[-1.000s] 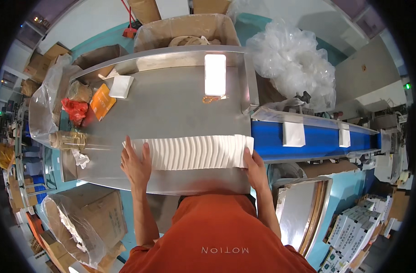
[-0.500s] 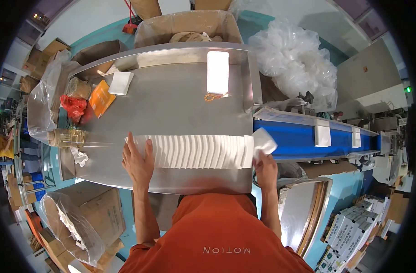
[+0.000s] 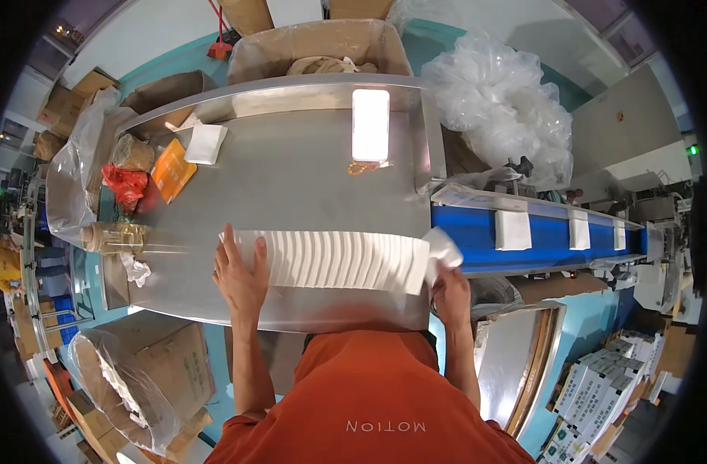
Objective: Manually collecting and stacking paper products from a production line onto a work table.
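One hand, the right hand [image 3: 451, 295], has thumb and fingertips together, clamped on a loose pack [image 3: 444, 247]. This pack is blurred, tilted out of line, just beside the row's right end. The left hand [image 3: 242, 282] is at the row's left end, fingers pointing far, thumb over the row; whether it clamps cannot be told. The white row [image 3: 330, 259] lies on the near part of the steel table [image 3: 291, 185]. Its long axis runs left to right, right end slightly nearer; its folds run near to far. Right of the table, a blue belt [image 3: 474, 230] extends rightward, carrying three packs [image 3: 512, 230].
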